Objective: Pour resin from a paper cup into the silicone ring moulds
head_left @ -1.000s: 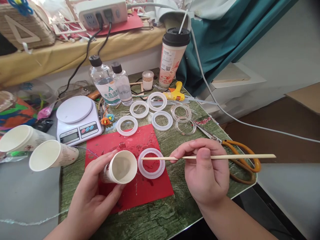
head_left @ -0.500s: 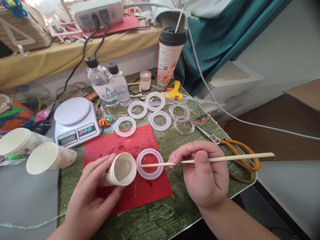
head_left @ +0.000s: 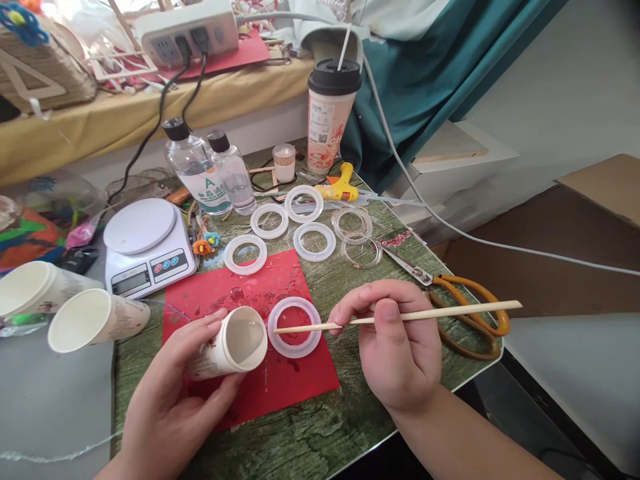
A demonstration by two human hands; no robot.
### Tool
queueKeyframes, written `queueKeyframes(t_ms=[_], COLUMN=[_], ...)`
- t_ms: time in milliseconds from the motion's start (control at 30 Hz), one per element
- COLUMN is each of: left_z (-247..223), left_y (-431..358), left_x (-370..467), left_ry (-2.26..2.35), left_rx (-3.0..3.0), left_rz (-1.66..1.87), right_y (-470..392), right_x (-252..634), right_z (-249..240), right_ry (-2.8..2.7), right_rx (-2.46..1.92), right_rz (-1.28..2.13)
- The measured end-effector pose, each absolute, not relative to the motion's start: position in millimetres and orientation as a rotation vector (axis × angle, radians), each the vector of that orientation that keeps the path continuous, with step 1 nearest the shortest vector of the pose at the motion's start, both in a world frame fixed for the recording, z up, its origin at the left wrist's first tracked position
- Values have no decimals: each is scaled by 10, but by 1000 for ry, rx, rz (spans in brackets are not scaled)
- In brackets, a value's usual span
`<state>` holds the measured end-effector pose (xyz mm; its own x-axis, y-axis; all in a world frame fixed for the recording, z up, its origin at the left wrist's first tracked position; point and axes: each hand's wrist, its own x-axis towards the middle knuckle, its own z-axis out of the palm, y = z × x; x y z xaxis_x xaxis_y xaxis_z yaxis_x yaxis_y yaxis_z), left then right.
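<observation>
My left hand (head_left: 175, 393) is wrapped round a paper cup (head_left: 213, 357), which is tilted so its mouth faces me and to the right; a cloudy, clear liquid shows inside. Between thumb and fingers, my right hand (head_left: 395, 340) grips a thin wooden stick (head_left: 465, 310) that lies nearly level. The stick's left tip is over a translucent white ring mold (head_left: 314, 333) on a red sheet (head_left: 305, 380), just right of the cup. Several similar white rings (head_left: 245, 255) lie behind the sheet, beside two clear rings (head_left: 361, 250).
At the left are a kitchen scale (head_left: 150, 247) and two tipped paper cups (head_left: 80, 320). Bottles (head_left: 205, 177), a lidded drink cup (head_left: 330, 120) and a yellow glue gun (head_left: 343, 187) stand or lie behind. Orange-handled scissors (head_left: 470, 303) are by the right edge.
The whole view has shifted slightly, so most things sit a little further left. Both hands keep their grips, with the cup and stick in nearly the same place relative to the ring.
</observation>
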<state>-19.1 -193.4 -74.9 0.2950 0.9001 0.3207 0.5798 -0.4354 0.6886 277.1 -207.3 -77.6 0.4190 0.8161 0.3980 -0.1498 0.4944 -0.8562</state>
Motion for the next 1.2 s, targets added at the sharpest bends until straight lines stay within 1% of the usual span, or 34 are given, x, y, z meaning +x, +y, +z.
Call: queueKeyframes(t_ms=[800, 1000, 1200], left_z=[-760, -747, -739], left_y=[-1941, -1936, -1931], left_x=[-219, -219, -211], left_ry=[1336, 1333, 1321], left_rx=[2153, 2169, 2196], left_rz=[896, 889, 889], right_y=[-2043, -2062, -2083], right_x=[2770, 2772, 2764], right_z=[-737, -767, -782], right_ry=[-1036, -1118, -1117], right_rx=[-868, -916, -919], right_rz=[671, 581, 577])
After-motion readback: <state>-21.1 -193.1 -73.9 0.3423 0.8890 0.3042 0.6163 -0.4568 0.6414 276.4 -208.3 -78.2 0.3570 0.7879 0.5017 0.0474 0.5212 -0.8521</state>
